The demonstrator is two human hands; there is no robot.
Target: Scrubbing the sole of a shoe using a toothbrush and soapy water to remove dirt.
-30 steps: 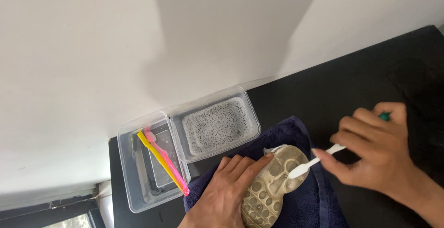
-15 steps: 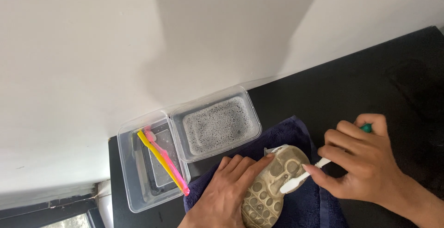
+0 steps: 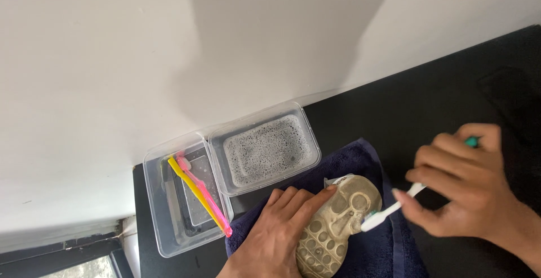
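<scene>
A shoe (image 3: 336, 226) lies sole-up on a dark blue towel (image 3: 372, 250) at the bottom of the view; its beige sole is dirty. My left hand (image 3: 276, 239) presses on the sole's left side and holds the shoe down. My right hand (image 3: 465, 190) grips a white toothbrush (image 3: 389, 210) with a green end. The brush head touches the right edge of the sole near the toe.
Two clear plastic tubs stand behind the towel against a white wall: one with foamy water (image 3: 265, 151), one (image 3: 181, 205) with a yellow toothbrush (image 3: 194, 193) and a pink toothbrush (image 3: 207, 199) laid across it. The table top (image 3: 428, 103) is black.
My right hand slid the toothbrush left over the sole and then back right to its edge. The left hand and shoe stayed put.
</scene>
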